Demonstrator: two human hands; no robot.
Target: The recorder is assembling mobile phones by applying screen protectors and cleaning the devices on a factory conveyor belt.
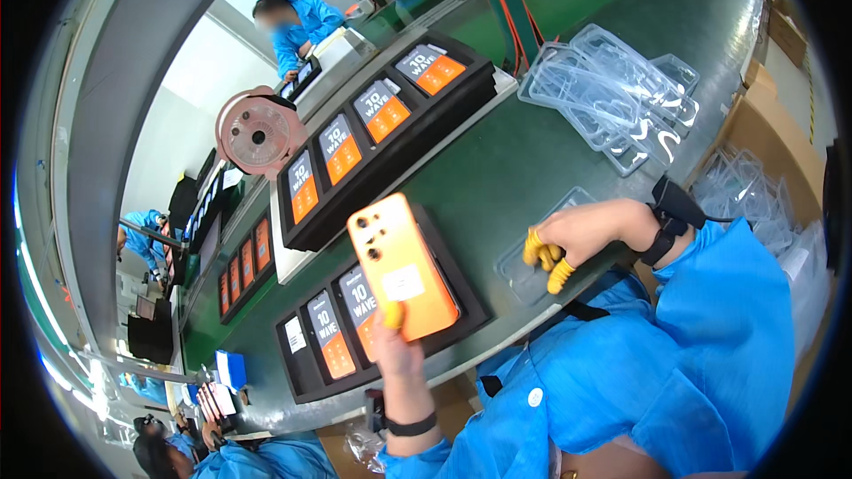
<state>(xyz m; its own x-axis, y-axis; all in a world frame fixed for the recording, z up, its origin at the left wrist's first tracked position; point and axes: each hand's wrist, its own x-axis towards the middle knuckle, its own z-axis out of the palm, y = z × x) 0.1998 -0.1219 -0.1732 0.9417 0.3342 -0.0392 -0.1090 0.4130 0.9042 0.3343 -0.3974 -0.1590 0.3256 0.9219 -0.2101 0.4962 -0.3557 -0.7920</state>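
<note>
Orange phone [404, 253], left hand [397, 344] gripping edge, green worktop [484, 182] alongside

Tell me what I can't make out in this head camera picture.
Head view:
Orange phone, front: turned away from the camera.
Left hand, most fingers: hidden behind the phone.
Black tray, part of its right end: covered by the phone.
Clear tray, part of it: covered by the right hand.

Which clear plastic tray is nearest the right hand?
The clear tray directly at the right hand's yellow-covered fingertips; it lies apart from the heaped trays.
</note>
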